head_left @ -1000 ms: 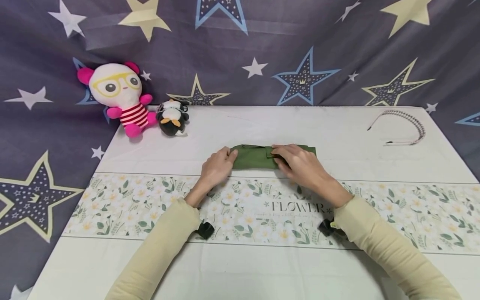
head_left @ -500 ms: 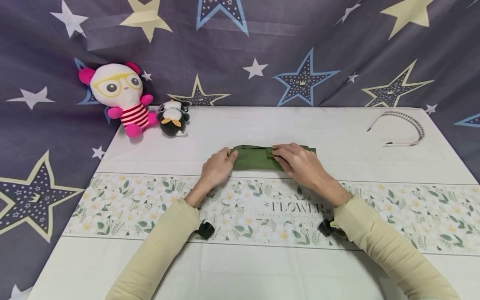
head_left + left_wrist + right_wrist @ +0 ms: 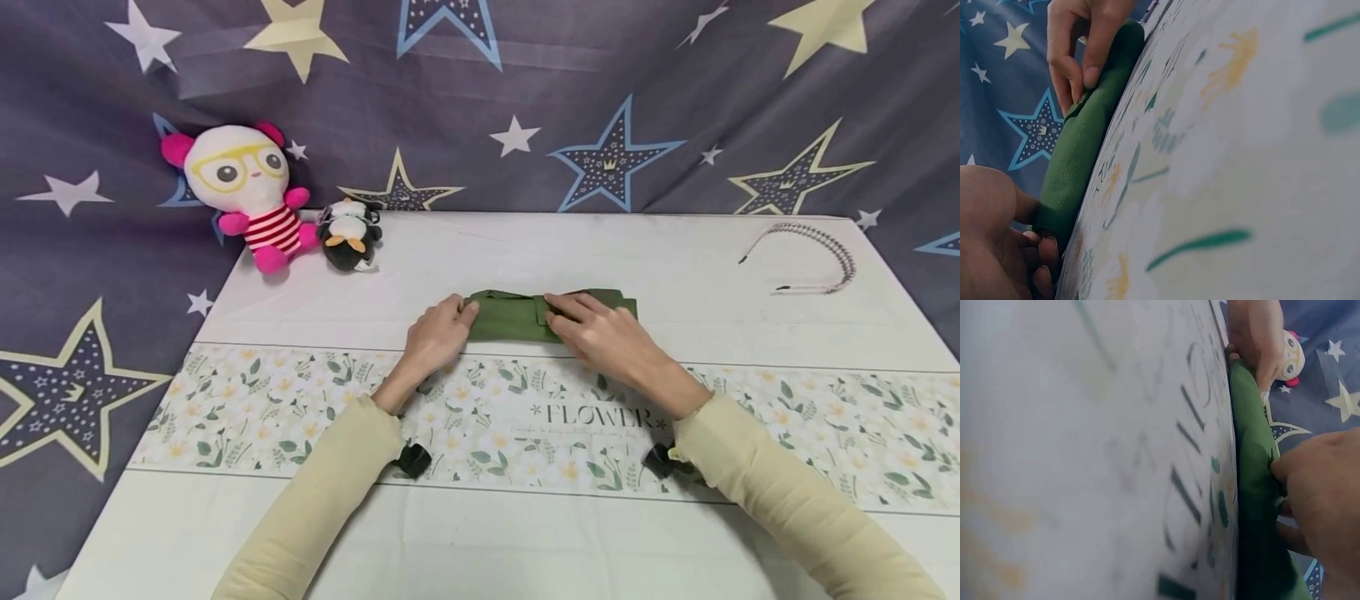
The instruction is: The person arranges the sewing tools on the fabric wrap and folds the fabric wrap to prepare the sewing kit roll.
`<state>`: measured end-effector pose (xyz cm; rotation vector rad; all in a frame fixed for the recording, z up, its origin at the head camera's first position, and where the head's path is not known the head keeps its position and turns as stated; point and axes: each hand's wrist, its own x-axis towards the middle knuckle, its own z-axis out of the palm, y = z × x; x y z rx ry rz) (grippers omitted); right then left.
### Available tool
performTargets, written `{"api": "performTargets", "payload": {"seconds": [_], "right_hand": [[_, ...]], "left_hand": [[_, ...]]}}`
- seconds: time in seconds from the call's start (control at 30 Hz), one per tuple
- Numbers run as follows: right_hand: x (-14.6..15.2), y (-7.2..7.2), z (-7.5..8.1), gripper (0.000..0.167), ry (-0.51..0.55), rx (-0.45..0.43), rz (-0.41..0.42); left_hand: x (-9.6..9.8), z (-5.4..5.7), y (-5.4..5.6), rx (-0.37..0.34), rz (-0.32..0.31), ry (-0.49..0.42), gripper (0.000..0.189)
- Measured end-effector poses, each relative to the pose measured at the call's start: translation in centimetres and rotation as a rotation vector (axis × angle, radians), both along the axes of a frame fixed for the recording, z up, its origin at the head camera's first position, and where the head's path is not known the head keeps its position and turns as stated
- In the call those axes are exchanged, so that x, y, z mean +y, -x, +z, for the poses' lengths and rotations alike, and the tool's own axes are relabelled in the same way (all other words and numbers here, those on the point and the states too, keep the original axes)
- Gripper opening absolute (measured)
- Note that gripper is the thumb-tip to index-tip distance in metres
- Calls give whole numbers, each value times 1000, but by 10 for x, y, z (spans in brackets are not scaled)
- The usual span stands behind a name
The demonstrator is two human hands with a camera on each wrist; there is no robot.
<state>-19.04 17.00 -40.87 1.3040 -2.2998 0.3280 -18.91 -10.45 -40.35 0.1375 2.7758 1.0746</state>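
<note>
A folded green fabric bundle (image 3: 510, 318) lies crosswise on the table, long and flattish with a small tab near its middle. My left hand (image 3: 438, 333) grips its left end; in the left wrist view the thumb is on top and the fingers curl at the end of the bundle (image 3: 1075, 165). My right hand (image 3: 603, 333) is over the tab (image 3: 540, 310), its thumb and fingertips pinching the fabric there. In the right wrist view this hand (image 3: 1325, 487) hides part of the bundle's upper side. What lies inside the folds cannot be seen.
A pink-and-white plush toy (image 3: 255, 196) and a penguin plush (image 3: 348, 236) sit at the back left. A headband (image 3: 832, 246) lies at the back right. Beneath my wrists runs a floral printed band (image 3: 300, 408). A star-patterned curtain (image 3: 450, 100) hangs behind the table.
My right hand's fingers have shifted slightly on the tab. The left hand and the bundle stay in place, and the head view has moved a little.
</note>
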Motion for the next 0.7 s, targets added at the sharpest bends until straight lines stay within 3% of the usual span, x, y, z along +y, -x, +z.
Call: {"api": "performTargets", "payload": {"seconds": [0.2,0.3,0.5,0.7], "right_hand": [[-8,-12,10,34,-249,144,-81],[-16,-16,16,38,-319,142,-136],[-28,-16,26,34,-364,93,-182],[-28,-15,25,32,-358,66,-200]], "left_hand": [[-1,1,0,0,9,12,39],[-1,1,0,3,11,9,39],[-1,0,0,3,10,3,40],[0,0,0,7,1,5,40]]}}
